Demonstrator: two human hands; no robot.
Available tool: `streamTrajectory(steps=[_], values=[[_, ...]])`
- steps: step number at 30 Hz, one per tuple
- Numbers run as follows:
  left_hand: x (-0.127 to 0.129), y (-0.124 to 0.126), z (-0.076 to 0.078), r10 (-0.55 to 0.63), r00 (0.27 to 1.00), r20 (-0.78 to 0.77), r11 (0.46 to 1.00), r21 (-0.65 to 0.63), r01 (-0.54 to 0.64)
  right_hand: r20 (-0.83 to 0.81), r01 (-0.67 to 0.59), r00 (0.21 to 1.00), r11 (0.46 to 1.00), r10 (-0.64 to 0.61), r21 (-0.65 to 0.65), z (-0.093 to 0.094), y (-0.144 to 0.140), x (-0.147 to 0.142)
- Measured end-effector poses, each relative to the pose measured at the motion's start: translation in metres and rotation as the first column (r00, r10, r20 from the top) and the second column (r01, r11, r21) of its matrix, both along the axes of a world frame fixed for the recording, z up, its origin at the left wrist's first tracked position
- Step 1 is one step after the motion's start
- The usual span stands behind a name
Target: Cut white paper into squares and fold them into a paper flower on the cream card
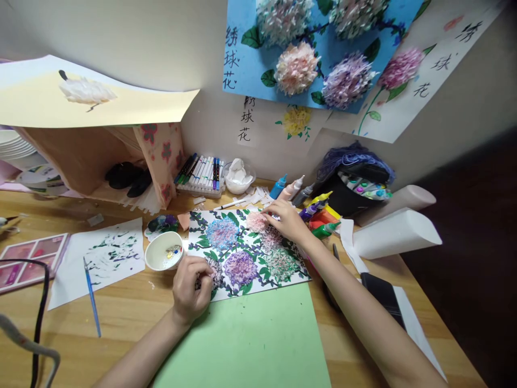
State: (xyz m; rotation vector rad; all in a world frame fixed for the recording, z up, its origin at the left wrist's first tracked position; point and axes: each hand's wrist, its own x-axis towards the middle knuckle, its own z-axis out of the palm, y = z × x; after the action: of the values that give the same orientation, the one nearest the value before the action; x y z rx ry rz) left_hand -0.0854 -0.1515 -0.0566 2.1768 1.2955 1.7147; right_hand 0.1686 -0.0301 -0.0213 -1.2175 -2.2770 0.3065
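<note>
A white sheet with raised flower heads and painted green leaves, a flower picture (250,248), lies on a light green sheet (258,339). My left hand (192,285) rests at its lower left edge with fingers curled, partly covering a grey-pink flower; whatever the fingers may hold is hidden. At the top of the picture, my right hand (285,218) reaches down to the pale pink flower (256,221), fingertips drawn together on it. Anything between those fingertips is too small to make out. Blue (223,233) and purple (240,268) flowers show between my hands.
Beside my left hand stands a white bowl (159,253) with small beads. Behind the picture are paint bottles (278,186), a tray of markers (200,172) and a bowl of white pieces (239,177). A paintbrush (92,299) lies left; a paper roll (398,234) lies right.
</note>
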Motion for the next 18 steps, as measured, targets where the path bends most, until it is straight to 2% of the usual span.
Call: streamTrajectory(steps=[3,6,10,12,15,16,18], values=[[0.0,0.001,-0.002,-0.01,1.0,-0.005,1.0,0.001,0.01,-0.121,0.145,0.983,0.988,-0.138,0.051,0.01,-0.015,0.006],[0.0,0.001,-0.002,-0.027,0.999,-0.032,0.999,0.018,0.027,-0.222,0.301,0.931,0.953,-0.288,0.023,0.011,-0.043,0.016],[-0.003,-0.006,0.004,-0.05,0.996,-0.074,0.997,0.057,0.054,-0.319,0.384,0.859,0.916,-0.4,-0.115,-0.004,-0.094,0.031],[-0.008,-0.017,0.008,-0.047,0.995,-0.087,0.999,0.022,0.05,-0.386,0.399,0.805,0.893,-0.45,-0.209,-0.016,-0.121,0.037],[-0.022,-0.042,0.007,0.035,0.997,-0.074,0.982,-0.182,-0.048,-0.503,0.412,0.697,0.86,-0.511,-0.302,-0.033,-0.153,0.043],[-0.028,-0.051,0.005,0.086,0.994,-0.063,0.953,-0.285,-0.1,-0.535,0.423,0.658,0.848,-0.53,-0.32,-0.037,-0.16,0.044],[-0.039,-0.068,-0.003,0.197,0.98,-0.034,0.854,-0.484,-0.189,-0.609,0.418,0.561,0.827,-0.56,-0.375,-0.043,-0.168,0.044]])
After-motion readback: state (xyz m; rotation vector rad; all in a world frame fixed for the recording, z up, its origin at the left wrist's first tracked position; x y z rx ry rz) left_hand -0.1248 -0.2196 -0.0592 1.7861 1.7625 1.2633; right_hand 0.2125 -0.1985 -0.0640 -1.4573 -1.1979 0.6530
